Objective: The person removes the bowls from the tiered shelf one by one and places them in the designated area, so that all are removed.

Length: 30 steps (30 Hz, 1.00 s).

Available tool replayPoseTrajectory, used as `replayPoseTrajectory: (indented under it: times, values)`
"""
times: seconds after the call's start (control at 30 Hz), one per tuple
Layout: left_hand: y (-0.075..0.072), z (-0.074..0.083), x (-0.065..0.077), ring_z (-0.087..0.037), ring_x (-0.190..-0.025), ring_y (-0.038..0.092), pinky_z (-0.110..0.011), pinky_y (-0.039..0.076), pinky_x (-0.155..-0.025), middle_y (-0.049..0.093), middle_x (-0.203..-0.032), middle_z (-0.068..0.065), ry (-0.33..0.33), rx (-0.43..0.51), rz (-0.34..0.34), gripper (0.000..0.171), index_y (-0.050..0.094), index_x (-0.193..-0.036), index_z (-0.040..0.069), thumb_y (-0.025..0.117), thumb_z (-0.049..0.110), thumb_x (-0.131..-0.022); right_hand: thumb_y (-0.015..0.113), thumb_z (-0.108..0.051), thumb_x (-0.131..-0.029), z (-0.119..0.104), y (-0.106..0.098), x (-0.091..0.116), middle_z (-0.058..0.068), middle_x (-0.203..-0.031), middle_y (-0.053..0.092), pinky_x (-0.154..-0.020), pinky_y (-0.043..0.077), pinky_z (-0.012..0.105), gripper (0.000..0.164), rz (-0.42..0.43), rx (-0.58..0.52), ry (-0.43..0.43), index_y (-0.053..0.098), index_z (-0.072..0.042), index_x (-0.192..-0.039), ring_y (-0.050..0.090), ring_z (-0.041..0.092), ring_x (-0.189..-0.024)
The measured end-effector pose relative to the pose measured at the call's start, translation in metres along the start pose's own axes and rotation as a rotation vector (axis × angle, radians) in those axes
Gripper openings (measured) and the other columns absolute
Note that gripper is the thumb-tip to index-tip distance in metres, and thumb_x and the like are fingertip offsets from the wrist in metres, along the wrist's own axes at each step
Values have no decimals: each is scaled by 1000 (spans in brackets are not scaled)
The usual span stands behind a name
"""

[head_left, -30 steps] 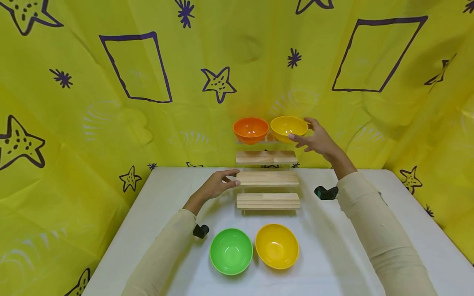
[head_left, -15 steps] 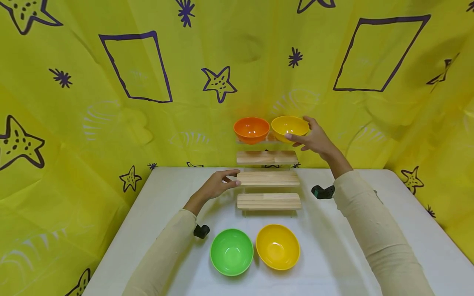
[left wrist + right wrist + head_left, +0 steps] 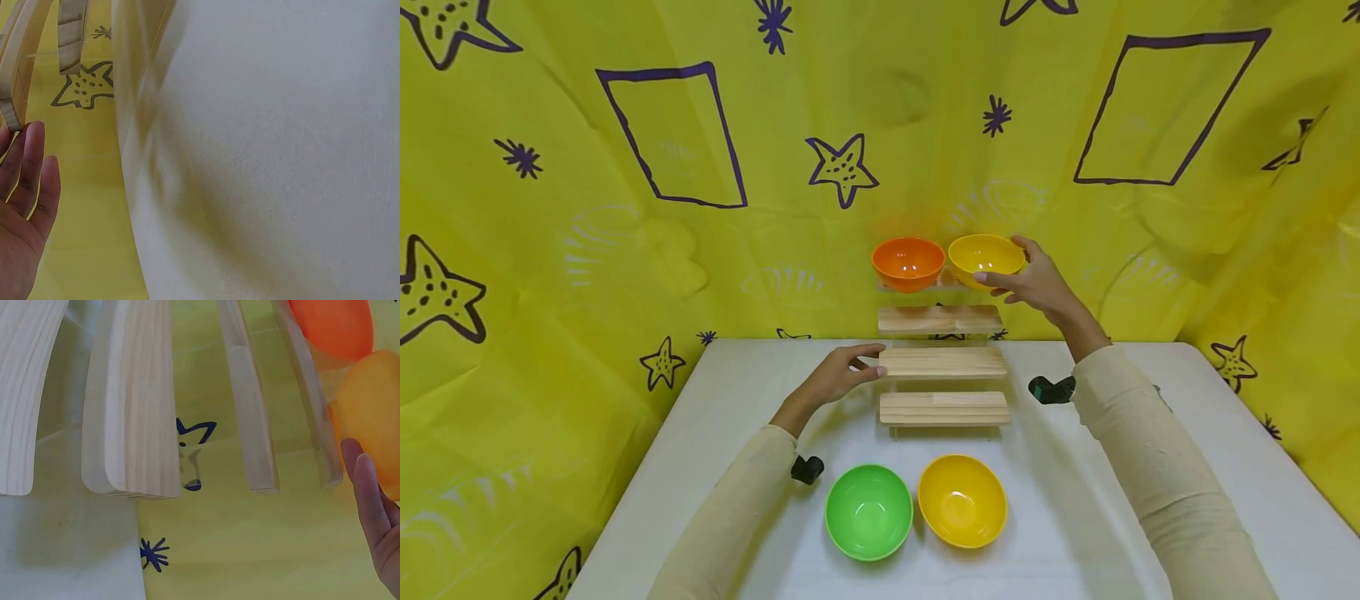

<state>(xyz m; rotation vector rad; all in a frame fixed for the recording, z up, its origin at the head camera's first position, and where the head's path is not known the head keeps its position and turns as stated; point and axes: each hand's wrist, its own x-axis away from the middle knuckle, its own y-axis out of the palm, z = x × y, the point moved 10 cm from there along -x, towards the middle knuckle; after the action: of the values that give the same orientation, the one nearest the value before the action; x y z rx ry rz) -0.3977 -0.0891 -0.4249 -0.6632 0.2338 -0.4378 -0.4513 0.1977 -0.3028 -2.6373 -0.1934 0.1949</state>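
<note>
On the top step of a tiered wooden stand (image 3: pixel 942 362) sit an orange bowl (image 3: pixel 908 263) and, to its right, a yellow bowl (image 3: pixel 985 258). My right hand (image 3: pixel 1039 282) holds this yellow bowl by its right side, thumb across the front and a finger near the rim. In the right wrist view, fingertips (image 3: pixel 365 472) lie against the yellow bowl's wall. My left hand (image 3: pixel 837 374) grips the left end of a middle step, thumb and forefinger at its edges. The left wrist view shows fingers (image 3: pixel 34 150) by that board's end; the thumb is hidden there.
A green bowl (image 3: pixel 869 512) and a deeper yellow bowl (image 3: pixel 962 501) stand side by side on the white table (image 3: pixel 715 417), in front of the stand. Yellow patterned cloth (image 3: pixel 842 100) hangs behind and along both sides.
My right hand has shifted slightly left and its thumb now reaches further across the front of the upper yellow bowl. My left hand and the bowls stay essentially where they were.
</note>
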Motion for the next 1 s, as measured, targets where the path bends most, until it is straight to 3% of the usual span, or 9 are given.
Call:
replayPoseTrajectory:
  times: [0.33, 0.6, 1.0]
  values:
    - [0, 2, 1, -28, -114, 64, -38, 55, -88, 59, -144, -6, 0, 5, -2, 53, 53, -147, 16, 66, 34, -99, 75, -40, -90, 1, -4, 6, 27, -134, 55, -69, 57, 23, 103, 25, -17, -27, 8, -10, -162, 70, 4, -73]
    - [0, 1, 1, -27, -113, 64, -38, 55, -87, 59, -144, -6, 2, 0, 0, 53, 54, -147, 17, 66, 34, -99, 77, -37, -89, 3, -11, 14, 23, -154, 36, -68, 58, 26, 101, 27, -7, -44, 11, -9, -162, 70, 4, -73]
    - [0, 3, 2, -27, -113, 64, -38, 55, -88, 58, -145, -6, 1, -5, 3, 52, 53, -147, 17, 65, 33, -99, 76, -31, -90, 8, -18, 33, 25, -157, 32, -66, 57, 23, 100, 24, 19, -63, 11, -8, -162, 68, 4, -75]
